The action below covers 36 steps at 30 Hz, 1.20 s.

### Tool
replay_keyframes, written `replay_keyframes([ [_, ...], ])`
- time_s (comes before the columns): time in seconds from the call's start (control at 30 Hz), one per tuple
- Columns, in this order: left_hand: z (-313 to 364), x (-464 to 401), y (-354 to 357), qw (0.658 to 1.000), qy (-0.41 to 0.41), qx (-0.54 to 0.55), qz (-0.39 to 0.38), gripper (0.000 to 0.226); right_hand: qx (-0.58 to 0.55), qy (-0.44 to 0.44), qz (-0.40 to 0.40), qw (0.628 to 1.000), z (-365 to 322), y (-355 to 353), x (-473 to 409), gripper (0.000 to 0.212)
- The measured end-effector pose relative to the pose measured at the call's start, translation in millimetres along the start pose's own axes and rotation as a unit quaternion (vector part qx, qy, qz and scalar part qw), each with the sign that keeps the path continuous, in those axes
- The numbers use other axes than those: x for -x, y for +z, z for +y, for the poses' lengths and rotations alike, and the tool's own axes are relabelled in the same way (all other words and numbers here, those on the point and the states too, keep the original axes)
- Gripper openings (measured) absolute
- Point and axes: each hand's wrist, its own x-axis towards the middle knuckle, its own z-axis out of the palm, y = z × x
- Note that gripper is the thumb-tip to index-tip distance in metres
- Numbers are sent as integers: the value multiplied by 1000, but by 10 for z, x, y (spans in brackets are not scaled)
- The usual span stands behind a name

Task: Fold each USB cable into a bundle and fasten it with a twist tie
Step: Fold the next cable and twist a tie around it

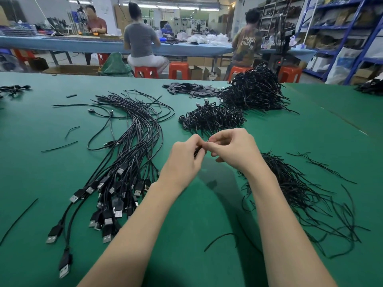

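Green matting covers the wide workbench (62, 166), and beyond it in the upper frame three people sit on orange plastic stools at a long blue table, the right one in a shirt whose back reads "UNKN OWN". At centre frame the left hand (182, 162) and right hand (234, 150) meet fingertip to fingertip, both pinching a small black folded cable bundle (198, 151) mostly hidden between them. Loose black USB cables with silver plugs (116, 183) fan out at lower left, thin black twist ties (300, 189) lie heaped at right, and tied black bundles (211, 119) pile up just above the hands.
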Motion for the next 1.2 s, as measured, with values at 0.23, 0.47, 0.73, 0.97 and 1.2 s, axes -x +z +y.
replay_keyframes([
  [0.23,-9,29,-18,998,48,-32,11,11,17,13,22,1000,12,18,7,6],
  [0.47,83,-58,-33,996,-72,54,-12,11,147,-59,54,986,76,89,-30,15],
  [0.73,137,-147,-96,798,-324,506,36,8,49,-90,94,990,65,276,-3,12],
  [0.97,109,-136,-91,781,-258,568,22,25,-276,50,-31,959,20,181,-24,16],
  [1.2,149,-106,-124,905,-93,413,27,26,-520,255,-156,800,20,-11,24,7],
])
